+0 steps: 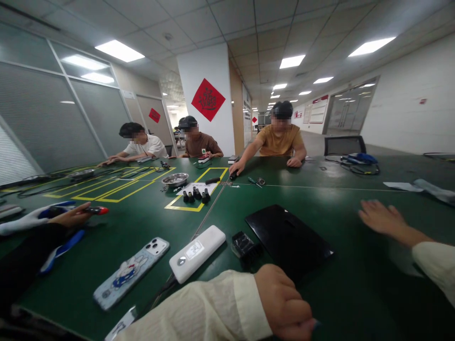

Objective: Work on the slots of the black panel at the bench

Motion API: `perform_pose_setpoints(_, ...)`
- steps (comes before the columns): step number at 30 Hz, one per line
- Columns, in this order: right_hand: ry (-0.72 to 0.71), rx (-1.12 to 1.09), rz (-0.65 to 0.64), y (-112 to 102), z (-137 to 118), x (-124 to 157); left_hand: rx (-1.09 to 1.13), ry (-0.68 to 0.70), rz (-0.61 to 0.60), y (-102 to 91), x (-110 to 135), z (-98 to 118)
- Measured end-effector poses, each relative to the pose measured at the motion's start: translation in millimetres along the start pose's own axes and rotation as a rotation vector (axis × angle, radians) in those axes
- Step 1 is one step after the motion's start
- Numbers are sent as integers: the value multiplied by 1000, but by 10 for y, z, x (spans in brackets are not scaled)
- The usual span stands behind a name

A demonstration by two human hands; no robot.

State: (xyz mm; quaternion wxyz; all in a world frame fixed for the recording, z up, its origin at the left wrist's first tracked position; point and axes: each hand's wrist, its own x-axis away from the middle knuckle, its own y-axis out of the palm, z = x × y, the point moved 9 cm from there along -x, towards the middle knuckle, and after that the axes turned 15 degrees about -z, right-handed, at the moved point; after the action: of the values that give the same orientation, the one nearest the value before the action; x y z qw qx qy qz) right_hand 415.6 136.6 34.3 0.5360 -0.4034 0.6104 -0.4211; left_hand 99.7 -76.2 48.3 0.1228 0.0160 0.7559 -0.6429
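Observation:
My left hand, in a cream sleeve, rests as a closed fist on the green table at the bottom centre; nothing shows in it. It lies just in front of a black tablet and a small black box. My right hand lies flat on the table at the right, fingers stretched out and slightly blurred, holding nothing. A white power bank and a phone in a cartoon case lie left of my fist.
A co-worker's hand in a black sleeve holds a red-tipped tool at the left, beside white-and-blue gloves. Farther off, a yellow-taped rectangle holds small black parts, next to a metal bowl. Three people sit across the table.

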Motion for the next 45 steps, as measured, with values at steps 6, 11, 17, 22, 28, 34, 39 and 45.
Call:
perform_pose_setpoints(6, -559, 50, -40, -197, -1991, 919, -114, 18, 268, -193, 110, 57)
perform_pose_setpoints(11, -923, 20, -72, -318, -2884, 1777, -47, 67, 376, -253, 129, 97)
perform_pose_setpoints(17, -1073, -93, -287, -245, -2991, 1887, -33, 60, 303, -139, 90, 62)
perform_pose_setpoints(22, -1091, -175, -421, -211, -2959, 1873, 10, 45, 331, -228, 99, 15)
perform_pose_setpoints(28, -1093, -224, -443, -200, -2942, 1876, 38, 74, 367, -319, 80, 27)
perform_pose_setpoints(34, -1099, -276, -429, -278, -2922, 1865, -4, 105, 462, -419, 122, 90)
perform_pose_setpoints(39, -1145, -315, -409, -287, -2944, 1903, -59, 91, 377, -297, 94, 120)
perform_pose_setpoints(45, -1167, -366, -410, -261, -2936, 1910, -54, 100, 362, -281, 74, 117)
